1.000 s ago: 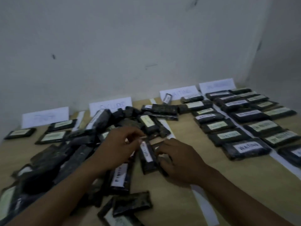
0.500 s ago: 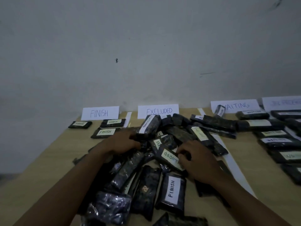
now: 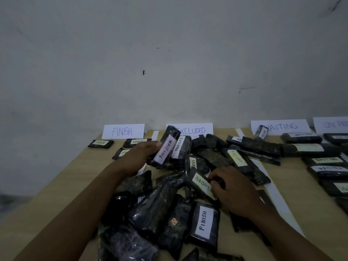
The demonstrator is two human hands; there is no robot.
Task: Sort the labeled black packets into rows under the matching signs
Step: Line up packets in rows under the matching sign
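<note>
Head view: a tan surface (image 3: 56,194) runs back to a grey wall, with paper signs standing along its far edge: the FINISH sign (image 3: 123,131), EXCLUDED sign (image 3: 195,130), WAITING sign (image 3: 280,126), and a fourth sign (image 3: 331,125) cut off at the right, showing only "ON PR". A loose pile (image 3: 160,210) of black packets fills the middle and reaches the near edge. Tidy rows (image 3: 301,137) lie toward the right edge, and a short row (image 3: 100,143) sits under FINISH at the far left corner.

The left hand (image 3: 139,157) has its fingers wrapped round a raised packet (image 3: 165,147) held above the pile. Its white label looks like WAITING, though the writing is smeared. The right hand (image 3: 231,189) pinches the near end of the yellow-labelled packet (image 3: 201,183), which reads EXCLUDED and lies tilted on the pile. Just toward the near edge, another packet (image 3: 204,223) reads FINISH.

The raised packet probably belongs at the right. Read its label squarely first, then carry it over the pile — not through it — and lay it label-up, parallel to its row. Lift the EXCLUDED one clear rather than dragging it, so its neighbours stay put.
</note>
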